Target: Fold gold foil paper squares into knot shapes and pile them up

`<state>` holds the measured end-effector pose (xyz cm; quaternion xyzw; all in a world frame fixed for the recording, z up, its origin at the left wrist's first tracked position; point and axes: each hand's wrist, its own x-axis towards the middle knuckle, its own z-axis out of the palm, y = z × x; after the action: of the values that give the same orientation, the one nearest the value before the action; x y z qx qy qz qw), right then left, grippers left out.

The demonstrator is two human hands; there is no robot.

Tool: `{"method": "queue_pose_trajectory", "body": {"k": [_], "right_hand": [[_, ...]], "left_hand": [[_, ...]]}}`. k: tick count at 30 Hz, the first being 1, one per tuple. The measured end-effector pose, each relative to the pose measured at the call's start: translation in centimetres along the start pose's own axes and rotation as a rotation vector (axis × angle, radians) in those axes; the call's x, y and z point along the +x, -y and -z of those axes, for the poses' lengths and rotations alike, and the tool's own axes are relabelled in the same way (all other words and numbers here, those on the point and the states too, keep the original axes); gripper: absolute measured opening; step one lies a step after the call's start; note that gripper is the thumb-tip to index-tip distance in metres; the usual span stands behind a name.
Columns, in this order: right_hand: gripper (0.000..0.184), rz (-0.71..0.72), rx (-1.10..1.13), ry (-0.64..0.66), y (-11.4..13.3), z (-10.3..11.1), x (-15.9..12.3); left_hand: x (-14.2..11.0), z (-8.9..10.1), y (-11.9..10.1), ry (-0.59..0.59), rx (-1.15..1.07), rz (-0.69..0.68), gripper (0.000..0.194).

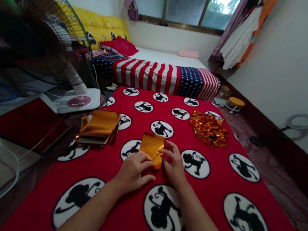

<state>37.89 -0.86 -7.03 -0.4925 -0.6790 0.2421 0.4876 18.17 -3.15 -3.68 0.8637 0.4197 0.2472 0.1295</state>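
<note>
A square sheet of shiny gold foil paper (152, 145) lies on the red cloth in front of me. My left hand (135, 169) rests on its near left corner, fingertips on the foil and thumb apart from them. At the sheet's right edge, my right hand (174, 163) touches the foil with its fingers spread. A stack of gold foil sheets (100, 125) with pale undersides sits to the left. Over on the right is a pile of folded gold foil pieces (210, 129).
The red cloth (211, 205) has black monkey prints in white circles. A standing fan (80, 101) is close on the left. Behind are a bed with a flag-pattern cover (157, 75) and a red pillow (120, 46). A yellow-topped stool (236, 101) stands by the right wall.
</note>
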Motion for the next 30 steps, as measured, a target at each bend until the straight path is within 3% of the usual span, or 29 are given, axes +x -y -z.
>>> {"method": "queue_pose_trajectory", "body": {"k": [5, 8, 13, 17, 19, 22, 24, 25, 27, 30], "right_hand": [[0.028, -0.006, -0.077, 0.034, -0.3, 0.0, 0.2], [0.016, 0.028, -0.117, -0.009, 0.7, 0.1, 0.4], [0.013, 0.051, -0.027, -0.139, 2.4, 0.3, 0.5], [0.016, -0.107, 0.095, -0.260, 1.7, 0.4, 0.5], [0.024, -0.222, 0.196, -0.335, 1.0, 0.5, 0.5], [0.032, -0.356, 0.362, -0.409, 0.4, 0.5, 0.6], [0.034, -0.413, 0.518, -0.347, 0.6, 0.5, 0.7], [0.036, -0.437, 0.611, -0.287, 0.8, 0.4, 0.7], [0.042, -0.474, 0.773, -0.169, 1.2, 0.2, 0.6], [0.051, -0.512, 0.851, -0.115, 1.8, -0.2, 0.7]], "left_hand": [[-0.1, 0.3, -0.1, 0.004, -0.056, 0.021, 0.042], [0.0, 0.0, -0.1, 0.000, 0.002, 0.031, 0.057], [0.3, -0.8, -0.1, -0.035, 0.090, 0.089, 0.037], [0.2, -1.1, 0.3, -0.096, 0.014, 0.079, 0.028], [0.4, -1.0, 0.4, -0.226, -0.155, 0.128, 0.025], [1.2, -0.3, 0.2, -0.581, -0.625, 0.398, 0.018], [1.9, 0.2, -0.3, -0.809, -1.042, 0.597, 0.024], [2.3, 0.3, -0.6, -0.859, -1.251, 0.657, 0.026], [2.6, 0.0, -1.3, -0.843, -1.564, 0.734, 0.029], [2.3, -1.4, -2.5, -0.739, -1.785, 0.831, 0.027]]}}
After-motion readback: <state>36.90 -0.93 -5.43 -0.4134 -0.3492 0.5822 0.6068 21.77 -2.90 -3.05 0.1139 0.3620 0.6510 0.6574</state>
